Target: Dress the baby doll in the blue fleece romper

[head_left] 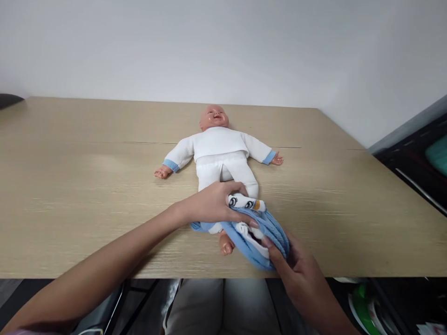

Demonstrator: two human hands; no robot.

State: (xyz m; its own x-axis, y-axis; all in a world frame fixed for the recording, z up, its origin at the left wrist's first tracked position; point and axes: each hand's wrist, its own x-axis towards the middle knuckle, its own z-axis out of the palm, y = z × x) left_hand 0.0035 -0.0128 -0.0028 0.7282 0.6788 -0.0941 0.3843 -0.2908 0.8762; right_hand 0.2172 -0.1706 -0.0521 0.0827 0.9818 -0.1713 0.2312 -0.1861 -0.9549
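- Head view: L hand (pixel 223 204) grips upper L side of bunched blue/white garment (pixel 277 232), R hand (pixel 296 260) grips lower R side; thumbs at its opening, prob. to keep it spread
- Garment's over lower leg of doll (pixel 220 142), nr front edge of table (pixel 349 209)
- Doll's on back, feet twd person, prob. for easy reach; can't tell if hidden foot's inside

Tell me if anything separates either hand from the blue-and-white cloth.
Nothing visible does: the left hand and right hand both hold the blue-and-white cloth directly, near a bare foot of the doll.
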